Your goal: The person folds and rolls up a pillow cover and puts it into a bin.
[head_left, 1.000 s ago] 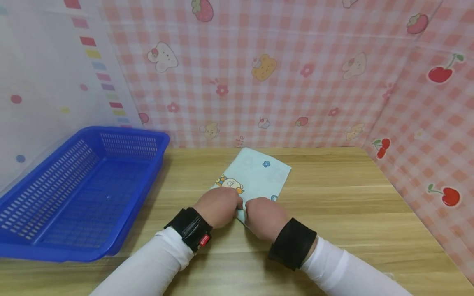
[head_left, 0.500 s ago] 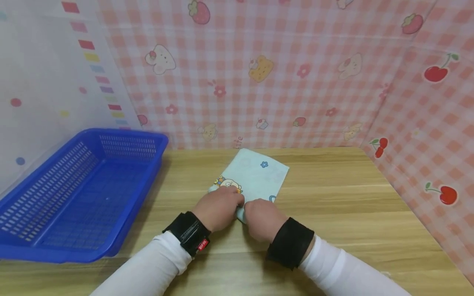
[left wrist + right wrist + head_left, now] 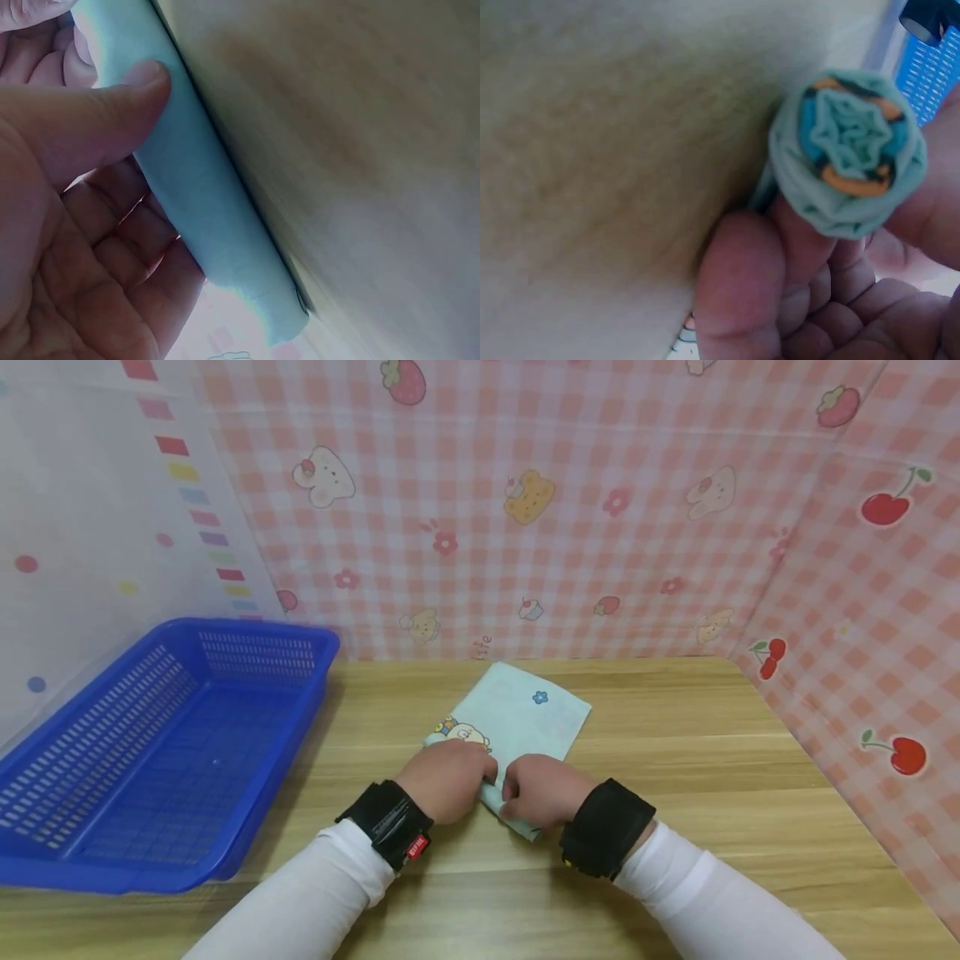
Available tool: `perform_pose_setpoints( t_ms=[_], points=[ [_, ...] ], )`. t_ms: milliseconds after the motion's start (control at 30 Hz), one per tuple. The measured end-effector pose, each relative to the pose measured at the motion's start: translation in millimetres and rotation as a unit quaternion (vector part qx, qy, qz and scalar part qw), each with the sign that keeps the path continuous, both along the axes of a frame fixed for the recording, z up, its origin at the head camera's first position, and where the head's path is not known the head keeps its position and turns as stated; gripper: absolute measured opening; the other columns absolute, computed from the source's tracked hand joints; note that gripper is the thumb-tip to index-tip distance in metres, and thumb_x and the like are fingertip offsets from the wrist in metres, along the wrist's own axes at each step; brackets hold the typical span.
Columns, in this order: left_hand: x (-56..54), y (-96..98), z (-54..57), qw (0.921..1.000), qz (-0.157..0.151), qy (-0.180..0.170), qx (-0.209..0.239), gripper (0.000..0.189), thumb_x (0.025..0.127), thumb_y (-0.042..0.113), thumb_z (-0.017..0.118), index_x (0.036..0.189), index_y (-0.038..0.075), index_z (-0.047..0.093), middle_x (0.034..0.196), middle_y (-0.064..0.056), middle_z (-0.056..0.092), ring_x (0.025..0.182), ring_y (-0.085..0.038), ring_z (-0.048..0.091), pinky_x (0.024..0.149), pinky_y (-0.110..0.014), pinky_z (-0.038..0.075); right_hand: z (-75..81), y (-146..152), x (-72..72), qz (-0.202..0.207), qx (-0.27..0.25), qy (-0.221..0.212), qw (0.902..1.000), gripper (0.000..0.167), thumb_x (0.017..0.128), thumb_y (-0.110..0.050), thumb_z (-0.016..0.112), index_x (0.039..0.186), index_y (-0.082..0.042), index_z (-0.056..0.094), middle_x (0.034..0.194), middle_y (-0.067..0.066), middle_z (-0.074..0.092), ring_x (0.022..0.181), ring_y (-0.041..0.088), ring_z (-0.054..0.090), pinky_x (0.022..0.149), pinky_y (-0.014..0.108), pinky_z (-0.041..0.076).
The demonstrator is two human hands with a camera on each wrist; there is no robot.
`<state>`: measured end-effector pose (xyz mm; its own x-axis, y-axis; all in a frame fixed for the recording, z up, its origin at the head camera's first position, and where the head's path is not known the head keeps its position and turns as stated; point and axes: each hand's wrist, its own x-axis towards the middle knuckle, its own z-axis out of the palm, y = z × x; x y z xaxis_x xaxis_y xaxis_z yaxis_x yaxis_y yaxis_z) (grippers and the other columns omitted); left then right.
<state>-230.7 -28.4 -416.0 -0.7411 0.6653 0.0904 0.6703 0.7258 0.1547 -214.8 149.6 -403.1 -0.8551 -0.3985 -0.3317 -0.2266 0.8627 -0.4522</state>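
Observation:
A pale mint-green cloth (image 3: pixel 525 710) with cartoon prints lies flat at its far part, its near edge wound into a roll. My left hand (image 3: pixel 450 781) holds the roll; in the left wrist view its thumb (image 3: pixel 127 105) lies across the rolled cloth (image 3: pixel 195 172), with the other fingers on the opposite side. Toward the roll's right end, my right hand (image 3: pixel 547 789) grips the cloth with bent fingers. Up close in the right wrist view, the roll's spiral end (image 3: pixel 847 154) shows orange and blue print inside, with the right hand's fingers (image 3: pixel 739 277) beside it.
A blue plastic basket (image 3: pixel 240 814) with slotted sides stands on the wooden table (image 3: pixel 720 793) at the left. Behind the table hangs a pink checked curtain (image 3: pixel 465 452), which continues along the right side.
My right hand has shifted slightly right along the roll, so more of the roll's near right end shows. The left hand stays in nearly the same place.

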Motion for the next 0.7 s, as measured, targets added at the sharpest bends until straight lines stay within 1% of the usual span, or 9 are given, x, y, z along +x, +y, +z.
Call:
perform_pose_setpoints(
  t_ms=[67,167,267,367,433,467,567,700],
  points=[
    [-1.2,0.7,1.3,1.0000,-0.001,-0.003,-0.008,0.023,0.090,0.001,0.070,0.093,0.022,0.079,0.093,0.006,0.074,0.082,-0.014,0.064,0.077,-0.033,0.056,0.6,-1.5,3.5,-0.010,0.005,0.013,0.9998,0.017,0.092,-0.015,0.076,0.079,-0.013,0.066,0.074,-0.002,0.062,0.068,0.014,0.056,0.062,0.027,0.043],
    [-2.8,1.8,3.8,0.9998,0.001,-0.011,-0.019,0.024,0.090,0.001,0.070,0.095,0.023,0.079,0.093,0.007,0.075,0.082,-0.013,0.065,0.076,-0.033,0.056,-0.8,-6.7,12.9,-0.018,0.025,0.072,0.9969,0.021,0.088,-0.017,0.080,0.079,-0.011,0.063,0.071,-0.001,0.059,0.065,0.015,0.054,0.061,0.029,0.043],
    [-4.3,3.0,6.1,0.9993,0.009,-0.019,-0.032,0.026,0.090,0.001,0.071,0.096,0.025,0.080,0.093,0.007,0.075,0.083,-0.013,0.065,0.076,-0.033,0.056,-3.1,-10.9,21.0,-0.012,0.055,0.135,0.9892,0.023,0.088,-0.016,0.081,0.080,-0.009,0.061,0.068,0.000,0.057,0.061,0.017,0.051,0.058,0.032,0.045],
    [-5.1,3.6,6.8,0.9987,0.018,-0.029,-0.039,0.027,0.090,0.001,0.070,0.097,0.026,0.080,0.094,0.007,0.075,0.084,-0.013,0.065,0.077,-0.033,0.056,-4.6,-12.8,24.9,0.003,0.082,0.173,0.9815,0.018,0.092,-0.012,0.076,0.082,-0.008,0.061,0.068,0.002,0.056,0.061,0.017,0.049,0.057,0.034,0.047],
    [-4.7,3.1,6.0,0.9987,0.020,-0.030,-0.036,0.028,0.090,0.001,0.070,0.099,0.025,0.081,0.095,0.007,0.075,0.084,-0.012,0.064,0.078,-0.033,0.056,-4.9,-12.5,24.9,0.010,0.087,0.179,0.9800,0.016,0.093,-0.010,0.072,0.081,-0.007,0.061,0.068,0.003,0.056,0.061,0.018,0.048,0.057,0.035,0.047],
    [-4.4,2.6,5.8,0.9989,0.020,-0.029,-0.032,0.028,0.090,0.001,0.069,0.100,0.025,0.080,0.095,0.007,0.075,0.084,-0.013,0.064,0.078,-0.033,0.056,-5.0,-12.0,24.0,0.011,0.085,0.174,0.9809,0.017,0.094,-0.010,0.072,0.081,-0.008,0.061,0.069,0.003,0.056,0.061,0.018,0.048,0.057,0.035,0.047],
    [-2.8,0.3,5.8,0.9996,0.019,-0.017,-0.011,0.022,0.090,0.003,0.073,0.099,0.023,0.080,0.096,0.006,0.073,0.087,-0.013,0.064,0.079,-0.033,0.056,-3.8,-9.9,19.9,0.008,0.072,0.150,0.9860,0.021,0.094,-0.013,0.074,0.078,-0.009,0.061,0.068,0.001,0.055,0.061,0.018,0.047,0.058,0.033,0.043],
    [-0.8,-1.9,6.3,0.9999,0.013,-0.003,0.008,0.016,0.087,0.006,0.079,0.093,0.021,0.079,0.096,0.005,0.072,0.091,-0.015,0.066,0.081,-0.033,0.056,-3.2,-5.8,13.8,-0.005,0.048,0.121,0.9915,0.025,0.093,-0.016,0.077,0.074,-0.012,0.062,0.066,-0.001,0.054,0.060,0.017,0.047,0.059,0.030,0.039]
  ],
)
